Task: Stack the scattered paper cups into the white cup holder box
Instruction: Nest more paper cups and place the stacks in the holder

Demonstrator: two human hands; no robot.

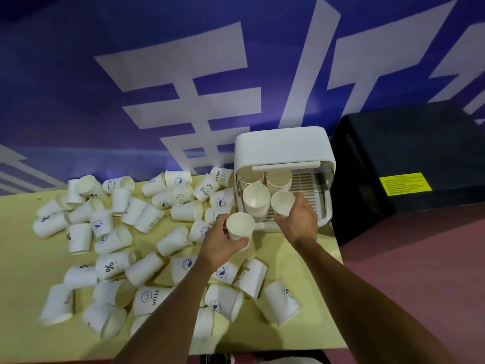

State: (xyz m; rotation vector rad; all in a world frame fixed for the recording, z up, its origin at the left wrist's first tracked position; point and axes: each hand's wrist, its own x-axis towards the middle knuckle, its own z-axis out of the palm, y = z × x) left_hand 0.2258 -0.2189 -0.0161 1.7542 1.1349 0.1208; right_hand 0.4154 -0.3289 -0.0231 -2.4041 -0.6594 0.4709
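Cups fill most of the head view. A plain white paper cup is held by the right hand, fingers curled round its lower wall, at the open front of the white rounded plastic cup holder box. It is held just beside the front stack of nested white cups and near the slatted tray in the box's right half. A second white paper cup is gripped by the left hand, thumb and fingers wrapped round its side, just in front of the box's left corner. Many printed white paper cups are scattered on the pale yellow table, left of and in front of the box. A black cabinet stands to the box's right.

The step in hand is judged to be the seating of the right-hand cup. It is best done with the base centred over a stack's mouth, lowered straight along that stack's axis, and released only once nested, so that nothing is tipped.

Both held cups are pointed mouth up, base down, with the long axis near upright. The scattered cups mostly lie on their sides, axes level and turned many ways.
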